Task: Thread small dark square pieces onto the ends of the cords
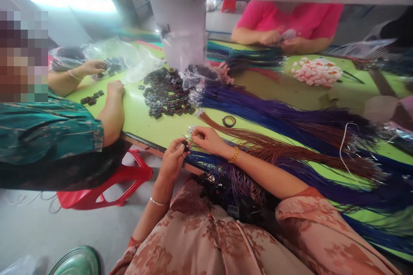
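My left hand (173,157) is closed on a small black plastic connector (185,146), held at the table's front edge. Just right of it, my right hand (208,139) pinches a thin wire (189,139) whose end points toward the connector. Under my right forearm runs a bundle of brown wires (274,151) with metal tips. Dark blue wires (290,172) spread below and beside it. At my lap hang several black connectors (234,210) with wires attached. A pile of loose black connectors (166,96) lies on the table beyond my hands.
On the green table (134,116) are a roll of black tape (229,121), pink-white pieces (316,72) and clear plastic bags (125,58). One co-worker in a teal sleeve (48,133) sits at left; another in a pink shirt (297,19) sits opposite. A red stool (106,184) stands at left.
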### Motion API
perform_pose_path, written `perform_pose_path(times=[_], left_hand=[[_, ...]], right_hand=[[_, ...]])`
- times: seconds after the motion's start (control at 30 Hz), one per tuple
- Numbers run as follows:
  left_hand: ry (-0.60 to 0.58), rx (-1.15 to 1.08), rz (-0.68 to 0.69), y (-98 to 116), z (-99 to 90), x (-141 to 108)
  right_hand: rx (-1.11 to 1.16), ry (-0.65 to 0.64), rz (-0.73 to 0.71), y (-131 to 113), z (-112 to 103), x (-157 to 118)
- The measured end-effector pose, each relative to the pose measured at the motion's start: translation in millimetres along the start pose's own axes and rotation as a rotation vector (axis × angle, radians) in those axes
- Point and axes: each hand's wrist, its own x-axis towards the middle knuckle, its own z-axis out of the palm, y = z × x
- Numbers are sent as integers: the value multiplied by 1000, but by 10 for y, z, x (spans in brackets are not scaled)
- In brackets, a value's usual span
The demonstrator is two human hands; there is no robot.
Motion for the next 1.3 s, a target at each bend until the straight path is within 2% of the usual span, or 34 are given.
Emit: perform_pose_path(times=[0.1,0.23,0.53,0.77,0.93,1.1,1.3], left_hand=[[-18,-71,-32,-31,48,28],[-38,-130,-59,-59,69,71],[-71,-142,-64,-87,64,90],[-63,-109,-30,-114,36,98],[-40,-83,-38,-146,39,102],[20,-37,13,-188,80,100],[70,-32,17,-193,102,112]], right_hand=[[16,-5,8,-13,-7,-75],[-84,46,-10,-33,-29,-150],[-227,15,-100,-113,-53,-187],[-356,26,-195,-71,-31,-199],[-424,10,-262,-37,-8,-204],[-524,-26,-301,-14,-14,-207],[-558,-88,-234,-20,-12,-220]])
